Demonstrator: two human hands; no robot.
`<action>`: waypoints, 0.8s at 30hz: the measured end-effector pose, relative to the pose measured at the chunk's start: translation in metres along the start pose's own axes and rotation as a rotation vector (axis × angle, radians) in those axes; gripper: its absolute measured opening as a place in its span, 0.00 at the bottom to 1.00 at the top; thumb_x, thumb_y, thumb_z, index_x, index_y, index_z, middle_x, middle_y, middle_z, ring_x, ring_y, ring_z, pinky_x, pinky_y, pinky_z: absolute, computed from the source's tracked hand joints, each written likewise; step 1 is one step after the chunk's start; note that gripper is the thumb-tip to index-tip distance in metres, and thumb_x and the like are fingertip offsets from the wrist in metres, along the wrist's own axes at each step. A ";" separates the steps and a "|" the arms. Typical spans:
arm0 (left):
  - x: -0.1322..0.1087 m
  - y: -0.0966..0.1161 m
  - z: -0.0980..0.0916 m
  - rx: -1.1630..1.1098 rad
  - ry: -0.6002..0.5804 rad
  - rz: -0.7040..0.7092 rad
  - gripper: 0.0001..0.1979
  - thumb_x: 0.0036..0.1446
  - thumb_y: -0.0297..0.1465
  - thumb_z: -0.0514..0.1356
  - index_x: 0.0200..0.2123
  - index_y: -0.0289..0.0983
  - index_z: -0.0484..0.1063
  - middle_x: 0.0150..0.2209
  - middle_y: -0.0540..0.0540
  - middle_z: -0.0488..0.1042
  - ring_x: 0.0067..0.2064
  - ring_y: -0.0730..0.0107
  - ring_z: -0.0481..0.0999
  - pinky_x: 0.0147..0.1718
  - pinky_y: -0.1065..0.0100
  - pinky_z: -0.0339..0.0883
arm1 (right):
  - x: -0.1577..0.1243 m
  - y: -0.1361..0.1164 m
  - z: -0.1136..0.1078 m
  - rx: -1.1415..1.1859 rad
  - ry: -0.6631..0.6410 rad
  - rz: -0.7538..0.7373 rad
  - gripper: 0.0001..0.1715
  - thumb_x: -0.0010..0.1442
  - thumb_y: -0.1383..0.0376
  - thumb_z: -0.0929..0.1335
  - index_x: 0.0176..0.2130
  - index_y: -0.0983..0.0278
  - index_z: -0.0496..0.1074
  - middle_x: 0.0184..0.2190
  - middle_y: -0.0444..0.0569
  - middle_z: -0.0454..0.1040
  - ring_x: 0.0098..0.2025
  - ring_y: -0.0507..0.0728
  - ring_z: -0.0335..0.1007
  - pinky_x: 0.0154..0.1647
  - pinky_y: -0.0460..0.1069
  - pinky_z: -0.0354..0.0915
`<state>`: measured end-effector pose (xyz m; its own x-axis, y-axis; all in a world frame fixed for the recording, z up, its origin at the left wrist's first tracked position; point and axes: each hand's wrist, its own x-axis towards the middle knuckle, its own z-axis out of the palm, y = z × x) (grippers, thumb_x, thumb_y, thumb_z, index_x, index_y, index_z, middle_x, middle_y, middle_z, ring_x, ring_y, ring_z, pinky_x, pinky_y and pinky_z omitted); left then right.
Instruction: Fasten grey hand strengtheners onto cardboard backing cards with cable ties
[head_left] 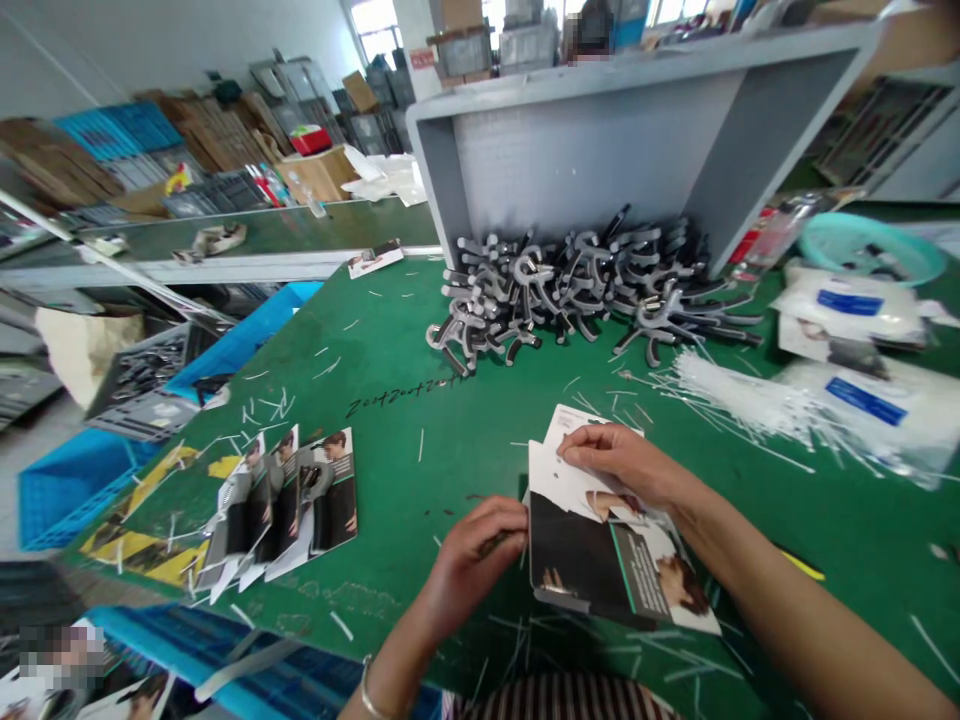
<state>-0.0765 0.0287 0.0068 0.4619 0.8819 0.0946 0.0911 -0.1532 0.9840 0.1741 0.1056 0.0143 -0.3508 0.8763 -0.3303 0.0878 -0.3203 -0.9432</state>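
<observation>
Close in front of my body, several printed cards (pixel 570 540) overlap in a loose stack, with black, white and green print and a picture of a person. My left hand (pixel 484 550) has its fingers curled and closed at the stack's left edge, gripping it. Over the top, my right hand (pixel 622 460) pinches a smaller white card (pixel 574 482) between thumb and fingers. Beyond the hands lies a heap of grey-and-black plier-like hand tools (pixel 540 285). To the left, several tools on cards (pixel 326 490) stand in an overlapping row.
A grey plastic crate (pixel 600 140) lies tipped on its side behind the heap. White cable ties (pixel 750 400) are spread at right near plastic bags (pixel 855 300) and a turquoise basin (pixel 870 248). Cut tie ends litter the green table (pixel 405 450). Blue crates (pixel 82 490) stand left.
</observation>
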 end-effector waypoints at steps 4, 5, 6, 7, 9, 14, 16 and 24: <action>0.005 -0.004 0.010 0.225 0.101 0.165 0.09 0.63 0.27 0.58 0.42 0.39 0.77 0.41 0.42 0.74 0.44 0.65 0.73 0.45 0.66 0.67 | -0.010 0.007 -0.002 0.090 -0.053 0.004 0.15 0.51 0.57 0.75 0.35 0.65 0.78 0.30 0.45 0.76 0.30 0.50 0.68 0.29 0.44 0.63; 0.007 -0.005 0.012 0.251 0.110 0.175 0.08 0.63 0.27 0.58 0.41 0.39 0.77 0.42 0.42 0.74 0.45 0.65 0.73 0.45 0.65 0.66 | -0.013 0.009 -0.002 0.108 -0.065 0.006 0.15 0.51 0.57 0.75 0.35 0.65 0.78 0.31 0.45 0.76 0.30 0.50 0.68 0.28 0.44 0.62; 0.009 -0.006 0.014 0.270 0.115 0.168 0.08 0.62 0.26 0.58 0.40 0.39 0.77 0.42 0.42 0.74 0.45 0.64 0.73 0.46 0.65 0.66 | -0.015 0.011 -0.001 0.126 -0.074 0.014 0.16 0.52 0.57 0.75 0.36 0.65 0.77 0.31 0.45 0.75 0.28 0.49 0.67 0.25 0.43 0.60; 0.012 -0.007 0.016 0.284 0.119 0.146 0.08 0.62 0.26 0.57 0.39 0.38 0.77 0.41 0.42 0.74 0.45 0.64 0.72 0.46 0.65 0.66 | -0.017 0.012 0.001 0.141 -0.087 0.028 0.16 0.53 0.56 0.74 0.37 0.64 0.77 0.29 0.44 0.74 0.26 0.48 0.65 0.22 0.43 0.58; 0.018 -0.010 0.020 0.309 0.136 0.070 0.09 0.62 0.25 0.56 0.36 0.37 0.77 0.36 0.44 0.73 0.41 0.65 0.72 0.43 0.66 0.65 | -0.020 0.012 0.005 0.148 -0.120 0.054 0.17 0.55 0.54 0.73 0.39 0.64 0.75 0.26 0.42 0.71 0.20 0.47 0.60 0.17 0.42 0.52; 0.020 -0.015 0.026 0.275 0.169 -0.014 0.09 0.61 0.27 0.57 0.33 0.36 0.78 0.31 0.46 0.71 0.35 0.66 0.70 0.35 0.68 0.64 | -0.029 0.002 0.019 -0.012 -0.074 -0.098 0.16 0.58 0.56 0.71 0.39 0.66 0.75 0.30 0.45 0.73 0.28 0.49 0.66 0.26 0.44 0.60; 0.016 -0.014 0.027 0.250 0.172 0.005 0.08 0.61 0.28 0.58 0.35 0.37 0.79 0.32 0.46 0.72 0.36 0.66 0.71 0.37 0.69 0.65 | -0.035 -0.001 0.021 -0.135 -0.020 -0.189 0.15 0.60 0.56 0.69 0.39 0.65 0.76 0.34 0.47 0.75 0.32 0.52 0.69 0.31 0.45 0.63; 0.005 -0.025 0.025 0.255 0.206 0.174 0.11 0.62 0.26 0.58 0.42 0.39 0.80 0.34 0.45 0.76 0.36 0.67 0.72 0.37 0.70 0.66 | -0.045 0.006 0.022 -0.415 -0.018 -0.358 0.11 0.66 0.60 0.65 0.42 0.61 0.76 0.38 0.46 0.77 0.39 0.54 0.71 0.42 0.48 0.63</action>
<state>-0.0547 0.0264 -0.0214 0.3053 0.8999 0.3114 0.2553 -0.3924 0.8837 0.1703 0.0560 0.0244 -0.4421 0.8969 0.0107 0.3191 0.1684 -0.9326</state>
